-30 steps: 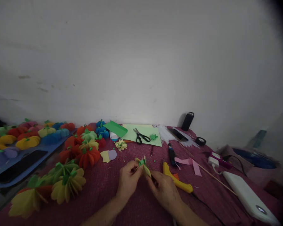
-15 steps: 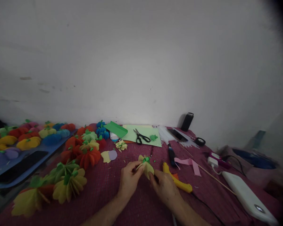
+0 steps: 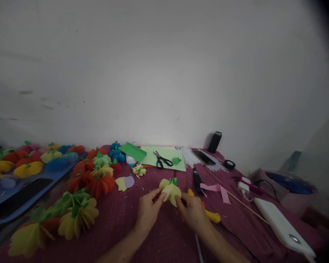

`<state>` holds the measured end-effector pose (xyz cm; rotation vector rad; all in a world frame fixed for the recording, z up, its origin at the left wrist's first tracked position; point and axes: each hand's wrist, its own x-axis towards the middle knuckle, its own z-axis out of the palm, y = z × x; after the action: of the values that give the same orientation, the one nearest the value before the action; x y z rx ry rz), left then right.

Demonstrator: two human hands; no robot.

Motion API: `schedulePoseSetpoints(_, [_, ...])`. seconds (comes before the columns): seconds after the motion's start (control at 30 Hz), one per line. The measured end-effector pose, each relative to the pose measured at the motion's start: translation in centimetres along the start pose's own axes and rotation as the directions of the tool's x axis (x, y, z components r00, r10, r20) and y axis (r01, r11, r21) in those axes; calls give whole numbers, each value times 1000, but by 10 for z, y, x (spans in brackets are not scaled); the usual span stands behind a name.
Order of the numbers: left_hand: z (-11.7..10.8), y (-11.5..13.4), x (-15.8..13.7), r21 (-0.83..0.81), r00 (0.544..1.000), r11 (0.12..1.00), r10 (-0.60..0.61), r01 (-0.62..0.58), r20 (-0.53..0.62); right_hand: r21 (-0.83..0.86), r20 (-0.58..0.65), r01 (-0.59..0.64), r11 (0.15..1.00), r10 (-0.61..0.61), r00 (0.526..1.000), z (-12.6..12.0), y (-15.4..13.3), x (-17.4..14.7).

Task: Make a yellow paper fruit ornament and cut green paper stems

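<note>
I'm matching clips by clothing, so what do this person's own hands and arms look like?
The left hand and right hand are bare, with no gloves and no watch or bracelet visible. The left forearm and right forearm show no sleeves within the picture. Finer details are too blurred to tell.

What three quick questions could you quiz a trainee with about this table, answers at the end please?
1. Multiple choice: what colour is the sheet that the black-handled scissors lie on?
A) Red
B) Pale green
C) Dark blue

2. True or false: from the camera's view, the yellow tool lies to the right of the pale yellow petalled piece.

3. Fill in the blank: the left grip and the right grip both hold the petalled piece, whose top bit is coloured ____.

Key: 1. B, pale green. 2. True; it is partly hidden by the right grip. 3. Green.
</note>
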<state>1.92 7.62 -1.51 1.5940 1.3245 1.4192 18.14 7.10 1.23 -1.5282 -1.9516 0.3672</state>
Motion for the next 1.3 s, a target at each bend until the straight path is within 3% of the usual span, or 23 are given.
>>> schedulePoseSetpoints(0.23, [1, -4, 0, 10, 1000, 1000, -11, 11, 25, 51, -9, -6, 999, 6, 1000, -4, 5, 1])
schedulePoseSetpoints(0.53, [7, -11, 8, -323, 994, 942, -61, 87, 88, 217, 36, 167, 962, -179, 983, -18, -3, -10])
schedulePoseSetpoints(0.8, [8, -7, 8, -574, 971, 783, -182, 238, 155, 251, -50, 109, 962, -100, 994, -16, 12, -10])
schedulePoseSetpoints(1.0, [5, -1, 8, -663, 962, 697, -183, 273, 204, 285, -149, 54, 957, -11, 989, -14, 21, -4])
schedulePoseSetpoints(1.3, [9, -7, 9, -603, 979, 772, -143, 202, 145, 469, -9, 14, 883, -11, 1000, -11, 9, -7])
